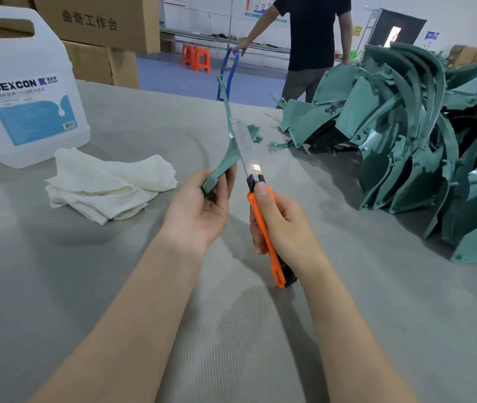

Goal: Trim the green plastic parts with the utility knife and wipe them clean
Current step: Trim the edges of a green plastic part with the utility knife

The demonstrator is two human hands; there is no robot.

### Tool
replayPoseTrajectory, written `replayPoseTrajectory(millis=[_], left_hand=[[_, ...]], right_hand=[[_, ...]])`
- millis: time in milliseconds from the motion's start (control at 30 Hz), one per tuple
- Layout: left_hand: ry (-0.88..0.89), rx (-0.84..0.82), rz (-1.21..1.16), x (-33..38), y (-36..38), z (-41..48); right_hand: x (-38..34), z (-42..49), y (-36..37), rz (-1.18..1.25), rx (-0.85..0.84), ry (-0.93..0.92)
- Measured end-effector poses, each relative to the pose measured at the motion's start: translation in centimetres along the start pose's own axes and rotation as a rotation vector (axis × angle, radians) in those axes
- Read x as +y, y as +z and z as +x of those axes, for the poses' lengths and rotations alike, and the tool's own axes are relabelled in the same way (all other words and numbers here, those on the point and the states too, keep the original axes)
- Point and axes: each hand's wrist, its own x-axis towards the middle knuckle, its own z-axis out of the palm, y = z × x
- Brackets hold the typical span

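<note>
Nearest me, my right hand (286, 228) wraps the orange utility knife (262, 225), blade extended beside the thin green part (228, 161) that my left hand (199, 207) pinches at its base, above the grey table (86, 286); white cloth (109, 187) lies left, green parts pile (406, 135) right
</note>
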Motion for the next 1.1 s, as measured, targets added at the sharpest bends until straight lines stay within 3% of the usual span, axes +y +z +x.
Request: replayPoseTrajectory(millis=[667,867,1000,1100], left_hand=[[0.067,0.088,0.070,-0.1,-0.1,0.7],[0.005,-0.049,0.096,0.1,-0.5,0.2],[0.041,0.059,0.063,0.1,0.1,0.4],[0.029,0.044,0.030,0.2,0.2,0.3]], right_hand=[[-0.1,-0.4,0.6,-0.036,-0.141,0.033],[-0.1,-0.7,1.4,-0.068,-0.267,0.027],[-0.5,-0.6,0.7,0.008,-0.163,0.001],[-0.4,-0.3,-0.2,0.020,-0.051,-0.007]])
